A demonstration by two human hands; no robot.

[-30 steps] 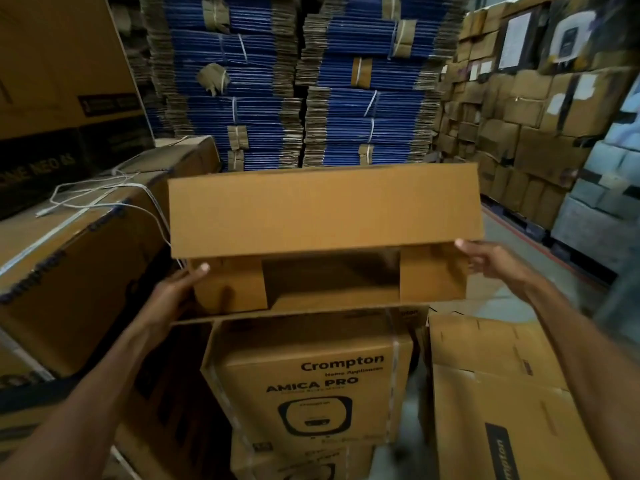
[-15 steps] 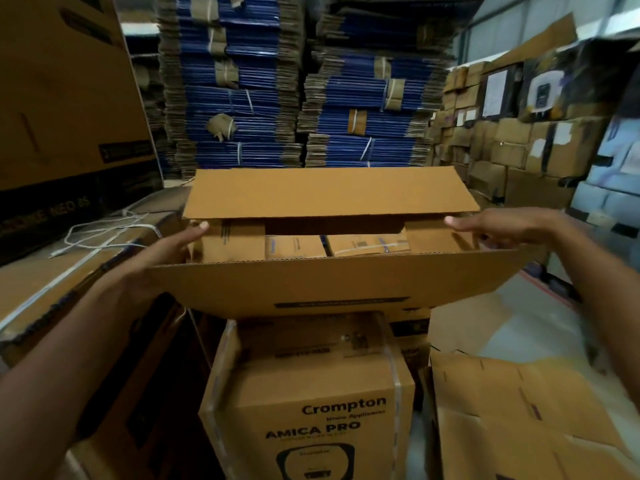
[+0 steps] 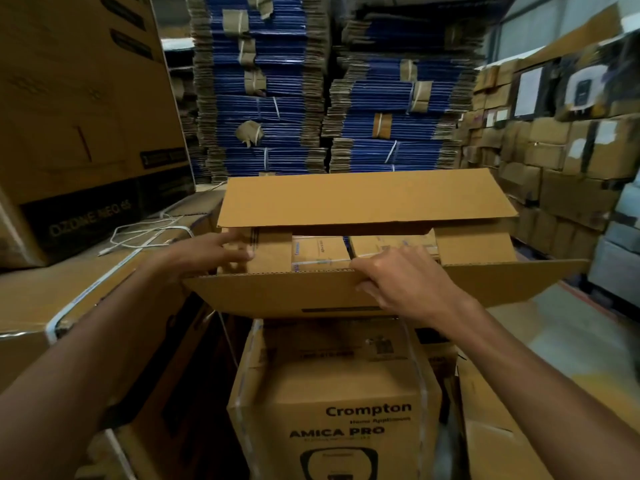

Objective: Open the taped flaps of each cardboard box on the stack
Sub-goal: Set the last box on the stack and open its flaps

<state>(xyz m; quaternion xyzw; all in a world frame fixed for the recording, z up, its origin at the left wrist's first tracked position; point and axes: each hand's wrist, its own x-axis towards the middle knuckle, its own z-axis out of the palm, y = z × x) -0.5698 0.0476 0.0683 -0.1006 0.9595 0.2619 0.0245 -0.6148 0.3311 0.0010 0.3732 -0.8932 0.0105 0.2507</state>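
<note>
The top cardboard box (image 3: pixel 363 199) on the stack stands open, its far flap raised and its near flap (image 3: pixel 277 292) folded out toward me. Inside lie small packed cartons (image 3: pixel 318 251) between the left inner flap (image 3: pixel 273 251) and the right inner flap (image 3: pixel 474 244). My left hand (image 3: pixel 207 254) touches the left inner flap with straight fingers. My right hand (image 3: pixel 398 282) pinches the near flap's upper edge near its middle, thumb on top. Below sits a taped Crompton Amica Pro box (image 3: pixel 332 393).
A large strapped box (image 3: pixel 69 299) with a white cable (image 3: pixel 145 233) on it stands at left, an Ozone box (image 3: pixel 86 133) behind it. Bundled blue flat cartons (image 3: pixel 270 98) rise at the back. Stacked boxes (image 3: pixel 554 161) line the right; another box (image 3: pixel 502 427) sits at lower right.
The near flap has swung down toward me. My right hand moved from the box's right end to the middle of the near flap's edge. My left hand reached onto the left inner flap.
</note>
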